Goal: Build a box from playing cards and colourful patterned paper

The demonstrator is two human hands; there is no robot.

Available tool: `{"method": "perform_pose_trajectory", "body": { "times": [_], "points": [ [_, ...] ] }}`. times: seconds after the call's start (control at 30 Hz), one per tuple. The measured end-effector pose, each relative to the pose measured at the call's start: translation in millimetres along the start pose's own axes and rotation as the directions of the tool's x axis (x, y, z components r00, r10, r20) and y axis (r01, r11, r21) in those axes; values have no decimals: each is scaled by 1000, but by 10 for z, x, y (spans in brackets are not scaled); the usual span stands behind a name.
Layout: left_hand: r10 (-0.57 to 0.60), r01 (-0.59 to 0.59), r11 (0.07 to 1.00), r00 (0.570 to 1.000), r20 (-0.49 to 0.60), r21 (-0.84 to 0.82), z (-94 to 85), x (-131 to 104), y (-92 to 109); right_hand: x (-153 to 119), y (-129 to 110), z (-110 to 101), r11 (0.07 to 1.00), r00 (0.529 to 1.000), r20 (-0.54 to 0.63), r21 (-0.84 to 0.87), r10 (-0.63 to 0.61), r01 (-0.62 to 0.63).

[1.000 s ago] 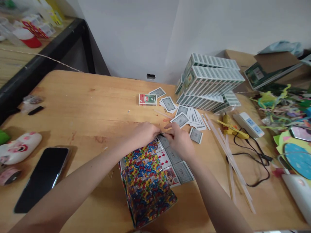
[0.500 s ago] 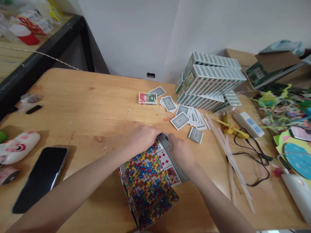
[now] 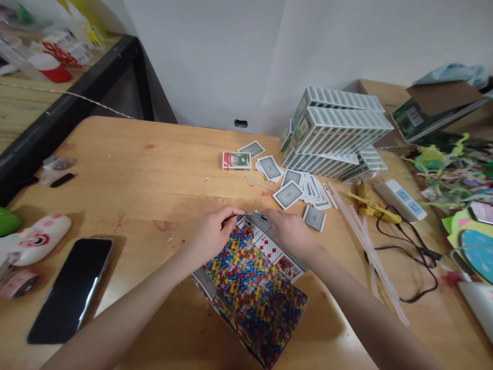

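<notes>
Before me is a box-like piece built of playing cards [image 3: 269,246], with a glossy panel in a busy multicoloured pattern [image 3: 250,282] over most of its near face. Diamond faces and grey card backs show along its far right side. My left hand [image 3: 211,231] pinches the far left corner, thumb and forefinger together at the edge. Closed on the far edge is my right hand [image 3: 290,234], its fingertips partly hidden against a grey-backed card. The piece is tilted, its near end toward me.
Loose cards [image 3: 288,194] and a red-and-green card box [image 3: 236,161] lie beyond my hands. Stacked card packs [image 3: 342,128] stand at the back right. Glue sticks [image 3: 365,246], a yellow glue gun [image 3: 367,203] and a power strip [image 3: 400,199] sit right; a phone [image 3: 71,290] lies left.
The piece has turned, its near end swinging to the right. My left hand has shifted left along the far edge, apart from my right hand. The view has shifted slightly.
</notes>
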State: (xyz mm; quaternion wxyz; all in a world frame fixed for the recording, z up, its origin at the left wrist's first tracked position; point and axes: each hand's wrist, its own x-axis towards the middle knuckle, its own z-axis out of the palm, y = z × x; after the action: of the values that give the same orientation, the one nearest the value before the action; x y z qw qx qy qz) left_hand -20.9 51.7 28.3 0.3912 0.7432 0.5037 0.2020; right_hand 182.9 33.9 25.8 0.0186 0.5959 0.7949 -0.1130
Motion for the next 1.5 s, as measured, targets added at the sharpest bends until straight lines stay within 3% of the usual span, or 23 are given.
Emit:
{"method": "perform_pose_trajectory", "body": {
  "times": [0.2, 0.67, 0.87, 1.03, 1.5],
  "points": [
    [0, 1, 999, 1000, -28, 43, 48, 15, 35, -11, -10, -1, 999, 999, 26, -28, -44, 44],
    [97, -83, 964, 994, -42, 254, 103, 11, 14, -36, -30, 34, 989, 989, -53, -57, -138, 135],
    [186, -182, 914, 982, 25, 363, 91, 22, 63, -32, -45, 0, 978, 980, -52, -86, -192, 188],
    [148, -170, 839, 985, 83, 517, 92, 51, 110, -26, -44, 16, 976, 977, -59, -86, -207, 201],
    [220, -247, 746, 968, 122, 619, 108, 127, 93, 0, -71, 38, 976, 976, -83, -111, -199, 190]
  ]
}}
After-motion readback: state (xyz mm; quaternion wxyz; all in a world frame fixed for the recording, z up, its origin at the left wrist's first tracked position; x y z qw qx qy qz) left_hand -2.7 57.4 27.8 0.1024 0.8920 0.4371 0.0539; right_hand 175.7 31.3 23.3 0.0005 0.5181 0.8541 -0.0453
